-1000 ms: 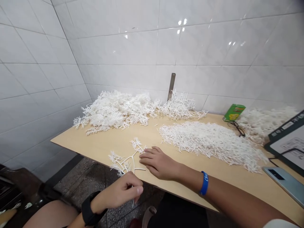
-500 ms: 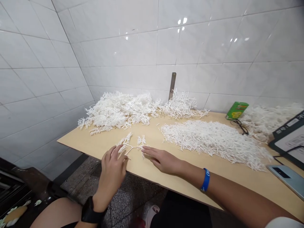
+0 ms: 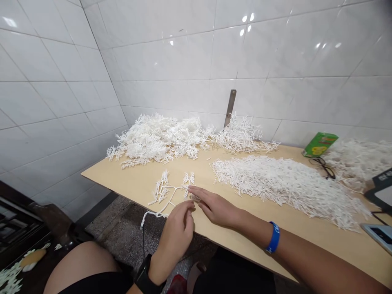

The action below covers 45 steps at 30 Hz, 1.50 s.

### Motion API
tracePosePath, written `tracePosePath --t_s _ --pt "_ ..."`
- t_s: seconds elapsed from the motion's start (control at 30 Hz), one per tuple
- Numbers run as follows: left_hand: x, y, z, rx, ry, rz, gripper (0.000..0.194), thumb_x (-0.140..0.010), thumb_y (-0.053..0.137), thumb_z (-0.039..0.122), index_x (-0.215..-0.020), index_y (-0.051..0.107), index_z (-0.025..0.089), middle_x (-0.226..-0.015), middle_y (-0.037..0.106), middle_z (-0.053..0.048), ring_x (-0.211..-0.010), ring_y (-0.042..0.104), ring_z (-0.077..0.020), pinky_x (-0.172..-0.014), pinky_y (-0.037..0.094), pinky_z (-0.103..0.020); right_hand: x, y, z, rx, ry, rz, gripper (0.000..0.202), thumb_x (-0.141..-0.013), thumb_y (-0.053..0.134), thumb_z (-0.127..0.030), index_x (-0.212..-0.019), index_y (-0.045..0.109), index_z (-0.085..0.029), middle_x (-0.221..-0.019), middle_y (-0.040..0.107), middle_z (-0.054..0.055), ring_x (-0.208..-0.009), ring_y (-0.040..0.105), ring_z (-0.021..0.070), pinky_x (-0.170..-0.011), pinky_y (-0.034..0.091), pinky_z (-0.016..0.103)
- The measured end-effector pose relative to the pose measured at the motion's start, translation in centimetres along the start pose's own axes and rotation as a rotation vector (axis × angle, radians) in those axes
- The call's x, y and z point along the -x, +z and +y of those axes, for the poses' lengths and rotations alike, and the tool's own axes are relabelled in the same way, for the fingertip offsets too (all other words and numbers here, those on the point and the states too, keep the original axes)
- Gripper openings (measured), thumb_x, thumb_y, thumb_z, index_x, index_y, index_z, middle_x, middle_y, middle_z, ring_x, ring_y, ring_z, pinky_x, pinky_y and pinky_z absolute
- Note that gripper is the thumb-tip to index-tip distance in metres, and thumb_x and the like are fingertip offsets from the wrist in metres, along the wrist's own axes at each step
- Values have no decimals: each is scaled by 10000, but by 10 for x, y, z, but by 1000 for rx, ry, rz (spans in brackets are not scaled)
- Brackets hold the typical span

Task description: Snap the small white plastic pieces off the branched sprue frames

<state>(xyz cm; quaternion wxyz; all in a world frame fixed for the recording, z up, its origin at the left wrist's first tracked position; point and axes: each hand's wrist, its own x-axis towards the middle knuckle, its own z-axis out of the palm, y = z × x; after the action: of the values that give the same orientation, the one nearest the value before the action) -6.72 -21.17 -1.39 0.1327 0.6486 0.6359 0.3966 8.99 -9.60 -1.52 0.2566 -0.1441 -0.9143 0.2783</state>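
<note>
A white branched plastic piece point(image 3: 173, 189) lies flat near the front edge of the wooden board point(image 3: 122, 179), its stem hanging over that edge. My right hand point(image 3: 211, 205) rests on the right end of the piece, fingertips over its small twigs, palm down and fingers stretched out. Close beside it, my left hand point(image 3: 178, 223) is near the lower right of the piece with its fingers bent toward the right hand; whether anything sits between them is hidden. A black watch is on my left wrist, a blue band on my right.
Behind are heaps of white branched pieces point(image 3: 159, 136) and, to the right, a long pile of white twigs point(image 3: 284, 183). A green box point(image 3: 320, 144), glasses point(image 3: 324, 166) and a phone point(image 3: 379, 237) lie at the right. A metal strip point(image 3: 230, 108) stands against the tiled wall.
My left hand has moved right, off the left twigs of the branched piece and toward my right hand. The left part and hanging stem now show. The view has shifted slightly left.
</note>
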Motion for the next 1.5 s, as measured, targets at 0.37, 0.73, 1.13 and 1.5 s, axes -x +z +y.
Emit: tracePosePath --t_s 0.37,0.73,1.13,1.5 --pt "-41 -18 -36 -209 1 -148 516 -948 470 454 -1355 569 154 -1494 467 -191 -1421 354 -365 -1125 312 -581 -4 -3 -5 -45 15 14 487 -991 401 -178 -1477 396 -204 -1469 495 126 -1374 458 214 -1144 402 451" --pt "-85 -25 -34 281 -70 -161 383 -906 497 467 -695 651 187 -658 626 -1 -691 566 -195 -680 431 -274 -10 -1 2 -261 186 293 225 -925 481 -192 -1113 605 -208 -1084 638 89 -929 637 182 -843 553 360" --pt "-89 -15 -16 458 -76 -91 335 -891 541 446 -771 684 167 -773 674 -38 -806 599 -205 -770 453 -298 -45 -3 24 -858 578 126 470 -767 689 -606 -824 565 -156 -622 635 24 -531 607 133 -475 467 237" --pt "-104 -17 -11 590 -81 -545 556 -888 513 596 -610 663 138 -685 709 -122 -707 670 -229 -730 501 -343 -44 5 26 -865 454 127 554 -710 697 -679 -680 608 -133 -555 617 12 -437 530 82 -416 361 199"
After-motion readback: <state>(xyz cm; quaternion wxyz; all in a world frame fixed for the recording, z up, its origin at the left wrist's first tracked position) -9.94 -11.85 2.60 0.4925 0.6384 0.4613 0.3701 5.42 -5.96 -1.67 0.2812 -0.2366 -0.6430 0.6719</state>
